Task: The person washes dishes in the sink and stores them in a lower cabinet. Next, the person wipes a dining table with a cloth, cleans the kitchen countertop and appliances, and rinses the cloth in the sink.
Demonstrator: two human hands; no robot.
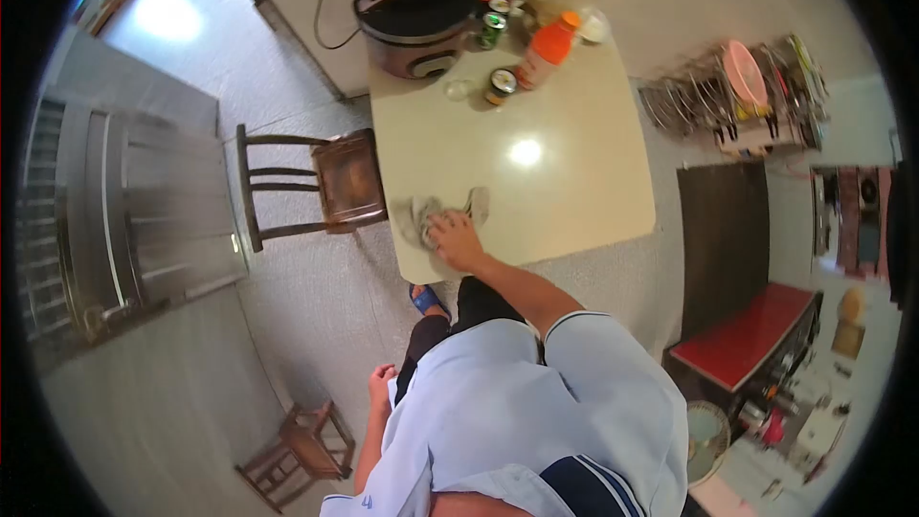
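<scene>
My right hand point(455, 239) presses down on a greyish cloth point(422, 213) near the front left corner of the cream-coloured table point(574, 172). Its fingers are closed over the bunched fabric, and a loose end of the cloth sticks out to the right. My left hand point(381, 383) hangs low beside my body, away from the table. Its fingers look loosely curled, with nothing visible in them.
A dark-lidded cooker point(416, 19) stands at the table's back left. Beside it are an orange-capped bottle point(549, 50), a small dark jar point(501, 86), a green can point(492, 31) and a clear glass point(458, 89). A wooden chair point(349, 182) adjoins the left edge.
</scene>
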